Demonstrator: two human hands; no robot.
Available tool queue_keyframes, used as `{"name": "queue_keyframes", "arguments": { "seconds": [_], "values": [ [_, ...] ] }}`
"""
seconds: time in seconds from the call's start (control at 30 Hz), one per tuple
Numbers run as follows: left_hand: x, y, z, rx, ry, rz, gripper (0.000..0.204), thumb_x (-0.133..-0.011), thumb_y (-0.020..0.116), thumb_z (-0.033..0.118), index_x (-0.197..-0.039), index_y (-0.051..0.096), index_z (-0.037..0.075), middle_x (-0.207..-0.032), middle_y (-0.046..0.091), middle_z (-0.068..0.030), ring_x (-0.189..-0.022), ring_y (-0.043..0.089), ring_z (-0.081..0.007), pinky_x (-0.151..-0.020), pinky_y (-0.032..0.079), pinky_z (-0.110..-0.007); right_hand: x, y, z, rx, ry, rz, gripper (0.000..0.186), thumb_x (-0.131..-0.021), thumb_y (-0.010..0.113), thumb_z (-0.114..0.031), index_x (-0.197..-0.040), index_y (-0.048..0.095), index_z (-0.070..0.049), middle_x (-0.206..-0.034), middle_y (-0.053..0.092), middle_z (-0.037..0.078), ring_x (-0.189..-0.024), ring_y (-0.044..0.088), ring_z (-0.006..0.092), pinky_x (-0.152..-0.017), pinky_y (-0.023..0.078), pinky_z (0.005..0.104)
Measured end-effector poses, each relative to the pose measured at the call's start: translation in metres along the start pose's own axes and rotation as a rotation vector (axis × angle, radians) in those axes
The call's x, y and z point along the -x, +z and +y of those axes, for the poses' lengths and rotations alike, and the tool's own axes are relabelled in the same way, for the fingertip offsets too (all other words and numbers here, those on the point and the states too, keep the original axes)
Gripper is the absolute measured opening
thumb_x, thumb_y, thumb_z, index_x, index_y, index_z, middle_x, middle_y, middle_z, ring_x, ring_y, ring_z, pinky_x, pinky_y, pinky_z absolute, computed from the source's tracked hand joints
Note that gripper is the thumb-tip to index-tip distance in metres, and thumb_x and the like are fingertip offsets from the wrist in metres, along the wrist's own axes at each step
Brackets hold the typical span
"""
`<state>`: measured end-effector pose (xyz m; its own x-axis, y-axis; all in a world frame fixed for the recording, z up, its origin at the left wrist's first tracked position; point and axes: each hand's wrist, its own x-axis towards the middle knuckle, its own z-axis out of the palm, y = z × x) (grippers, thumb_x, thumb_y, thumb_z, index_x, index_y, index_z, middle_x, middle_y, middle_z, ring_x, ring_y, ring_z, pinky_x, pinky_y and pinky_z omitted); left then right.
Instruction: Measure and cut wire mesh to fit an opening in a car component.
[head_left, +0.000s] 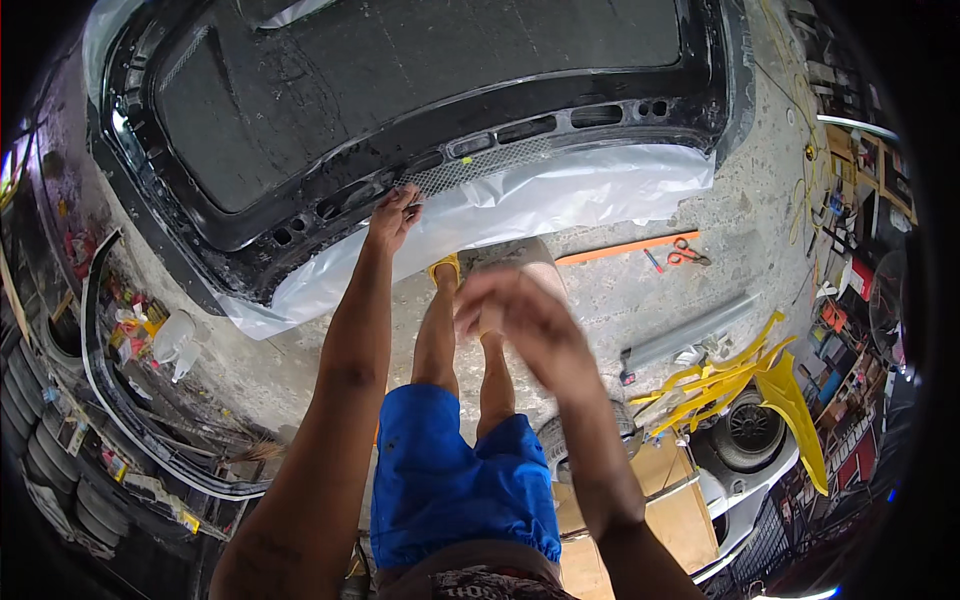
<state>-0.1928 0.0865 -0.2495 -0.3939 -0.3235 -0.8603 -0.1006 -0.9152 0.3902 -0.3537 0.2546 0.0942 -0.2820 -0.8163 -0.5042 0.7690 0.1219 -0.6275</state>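
A large black car hood [390, 150] lies with its ribbed inner side up, a row of slots along its near edge. A strip of silver wire mesh [485, 166] rests along those slots, with a small yellow-green mark on it. At the mesh's left end is my left hand [397, 215], its fingers closed. A small dark piece shows at these fingers, too small to name. Translucent plastic sheeting [540, 200] spreads out from under the hood's near edge. My right hand [520, 315] hangs above my legs, away from the hood and smeared by motion.
On the concrete floor to the right lie an orange strip [628, 247], a marker-like stick [653, 261] and orange-handled scissors [686, 254]. Farther right are a grey roll [695, 332], yellow body panels [790, 400] and a wheel [748, 430]. A curved trim piece [95, 340] stands left.
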Motion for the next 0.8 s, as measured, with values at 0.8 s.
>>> {"name": "queue_keyframes", "arguments": {
  "seconds": [0.8],
  "values": [
    [0.035,-0.003,-0.019,-0.004,0.016,0.011,0.016,-0.092,0.068,0.021,-0.103,0.068,0.011,-0.089,0.065,-0.0023,-0.077,0.059,-0.0117,-0.068,0.049,-0.024,-0.158,-0.265,0.139,-0.113,0.053,0.708,0.015,-0.091,0.060,-0.003,-0.105,0.062,0.004,-0.098,0.064,0.014,-0.095,0.065,0.0290,-0.092,0.056,0.0420]
  ]
}}
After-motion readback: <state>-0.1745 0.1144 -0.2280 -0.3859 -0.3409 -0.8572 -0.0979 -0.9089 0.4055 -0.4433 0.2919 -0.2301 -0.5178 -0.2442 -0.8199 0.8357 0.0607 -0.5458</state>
